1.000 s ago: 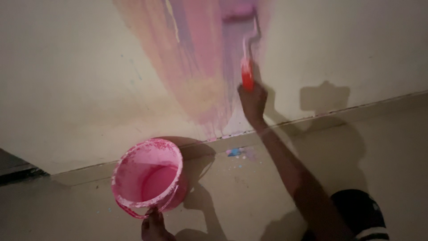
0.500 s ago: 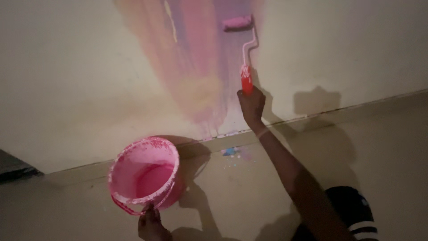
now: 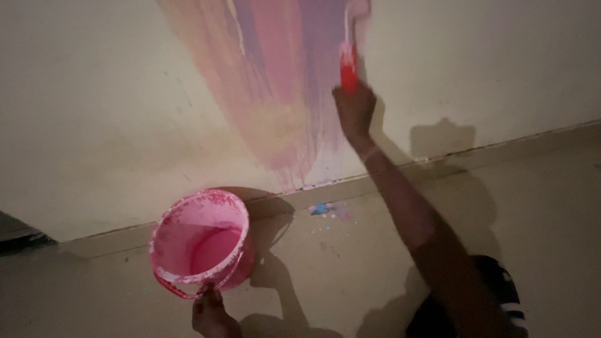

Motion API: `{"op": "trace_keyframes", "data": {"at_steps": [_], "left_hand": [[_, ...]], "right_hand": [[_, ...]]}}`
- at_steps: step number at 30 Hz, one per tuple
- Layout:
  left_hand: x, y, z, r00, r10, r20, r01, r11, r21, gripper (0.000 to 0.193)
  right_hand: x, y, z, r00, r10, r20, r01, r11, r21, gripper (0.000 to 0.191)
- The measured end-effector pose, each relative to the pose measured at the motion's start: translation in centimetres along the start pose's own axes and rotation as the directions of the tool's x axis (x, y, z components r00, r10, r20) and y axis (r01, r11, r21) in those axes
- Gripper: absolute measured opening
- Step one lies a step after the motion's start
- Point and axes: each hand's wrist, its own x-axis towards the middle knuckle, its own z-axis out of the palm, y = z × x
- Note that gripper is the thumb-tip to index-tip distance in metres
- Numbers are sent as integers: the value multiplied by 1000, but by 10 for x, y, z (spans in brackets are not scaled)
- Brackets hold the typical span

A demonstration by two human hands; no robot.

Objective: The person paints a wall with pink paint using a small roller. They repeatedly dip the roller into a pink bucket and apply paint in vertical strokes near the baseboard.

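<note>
My right hand (image 3: 354,107) grips the red handle of a paint roller (image 3: 348,59) held up against the pale wall (image 3: 94,94). The roller's head reaches the top edge of the view and is blurred. It lies on a wide pink and purple painted patch (image 3: 282,81) that runs down to the skirting. My left hand (image 3: 211,313) holds the handle of a pink paint bucket (image 3: 200,241) at the bottom of the view. The bucket is tilted and has pink paint inside.
A beige floor (image 3: 532,206) meets the wall along a skirting strip (image 3: 501,147). Small blue and pink paint spots (image 3: 325,209) lie on the floor below the painted patch. A dark gap (image 3: 19,241) shows at the far left. My knee in dark clothing (image 3: 494,294) is at bottom right.
My right hand has pushed the roller upward on the wall, so its head now reaches the top edge. The bucket has stayed in my left hand with little movement.
</note>
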Motion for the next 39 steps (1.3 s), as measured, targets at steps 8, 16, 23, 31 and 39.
{"op": "trace_keyframes", "data": {"at_steps": [8,16,23,31,39], "left_hand": [[-9,19,10,997,-55,-48,58,996,60,26],[-7,29,11,977,-173,-123,198,953,229,29],[0,2,-1,1000,-2,-1,2,1000,7,27],[23,-14,-6,999,-30,-18,29,998,-52,23],[15,-7,-5,1000,-27,-5,26,999,-45,26]], "right_hand": [[-56,38,1,1000,-20,-1,20,999,-35,21],[62,-35,3,995,77,56,-86,979,185,19],[-55,64,2,999,-52,-12,52,997,-57,26],[-170,131,-12,988,138,62,-138,990,-6,21],[-75,83,6,998,67,14,-67,998,-19,23]]}}
